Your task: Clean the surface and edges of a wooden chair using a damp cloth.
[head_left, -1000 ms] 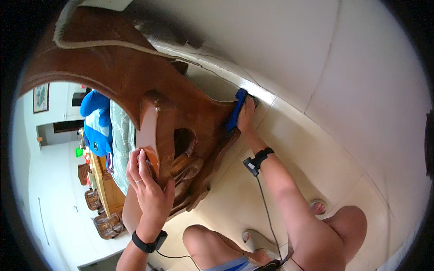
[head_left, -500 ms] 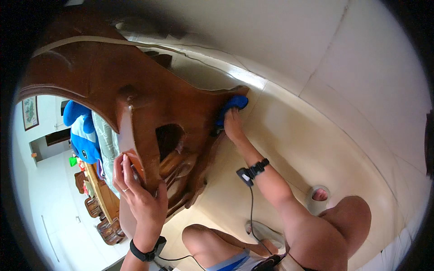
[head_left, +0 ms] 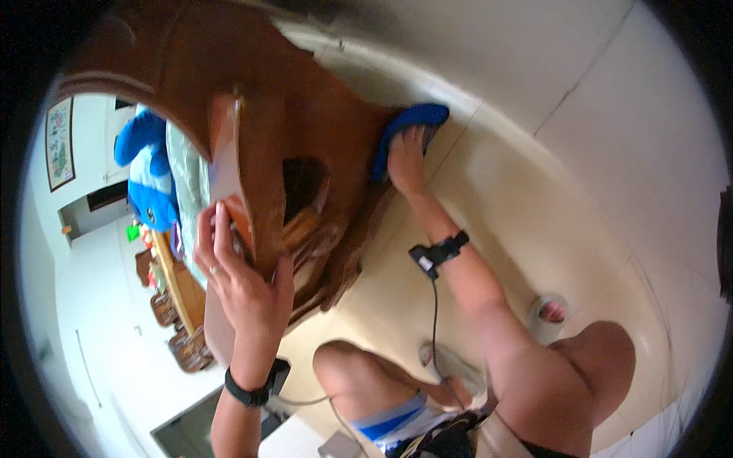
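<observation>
A large carved, reddish-brown wooden bench or sofa end (head_left: 328, 99) fills the upper left and middle. My left hand (head_left: 248, 286) grips the edge of its armrest (head_left: 263, 198), fingers on one side and thumb on the other. Farther off to the right, my right hand (head_left: 407, 164) holds a blue cloth (head_left: 418, 117) pressed against the outer corner of the wood. Its fingers are bent into the cloth and partly hidden by it. Each wrist wears a black strap with a small device and a cable.
A pale wall (head_left: 565, 69) rises behind the bench, over a beige tiled floor (head_left: 489, 198). My knees and slippered feet are at the lower right. Beyond the armrest are a blue plush toy (head_left: 153, 191), a pale green cushion (head_left: 187, 168), and a wooden table (head_left: 183, 275) with several chairs.
My right hand and the cloth have shifted up and slightly right in view, and the cloth appears more spread out. The whole view has also shifted. My left hand stays on the armrest.
</observation>
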Demonstrator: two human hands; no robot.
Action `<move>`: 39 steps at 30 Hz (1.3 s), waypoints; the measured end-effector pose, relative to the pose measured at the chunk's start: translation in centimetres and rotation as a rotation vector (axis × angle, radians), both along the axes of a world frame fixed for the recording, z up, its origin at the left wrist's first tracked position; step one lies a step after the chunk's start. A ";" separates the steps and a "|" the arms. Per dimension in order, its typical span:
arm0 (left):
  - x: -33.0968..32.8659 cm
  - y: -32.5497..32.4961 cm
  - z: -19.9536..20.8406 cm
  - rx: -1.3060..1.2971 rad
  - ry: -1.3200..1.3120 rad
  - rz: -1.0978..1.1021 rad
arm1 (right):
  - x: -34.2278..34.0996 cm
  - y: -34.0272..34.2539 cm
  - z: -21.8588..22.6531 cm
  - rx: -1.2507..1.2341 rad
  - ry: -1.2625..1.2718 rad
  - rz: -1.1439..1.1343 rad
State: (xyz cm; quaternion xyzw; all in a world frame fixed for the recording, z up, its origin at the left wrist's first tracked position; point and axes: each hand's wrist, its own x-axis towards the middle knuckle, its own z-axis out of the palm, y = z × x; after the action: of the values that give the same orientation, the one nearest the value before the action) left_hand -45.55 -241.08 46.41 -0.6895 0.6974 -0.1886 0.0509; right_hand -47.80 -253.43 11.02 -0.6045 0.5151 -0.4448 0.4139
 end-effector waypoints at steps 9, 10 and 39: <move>-3.4 -2.5 -3.3 -0.355 -0.055 0.141 | 0.2 -7.7 -2.4 0.016 -0.138 -0.329; -3.3 -2.6 -3.8 -0.367 -0.062 0.175 | -0.5 -8.8 -4.5 0.052 -0.055 -0.198; -2.3 -1.7 -3.7 -0.467 0.058 0.176 | -8.7 -3.3 30.3 -0.828 -0.189 0.145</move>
State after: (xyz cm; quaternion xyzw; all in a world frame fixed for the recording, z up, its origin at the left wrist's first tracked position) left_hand -47.86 -242.74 42.68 -0.7456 0.5735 -0.3198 -0.1135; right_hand -56.48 -256.77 41.36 -0.7108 0.2092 -0.6373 0.2118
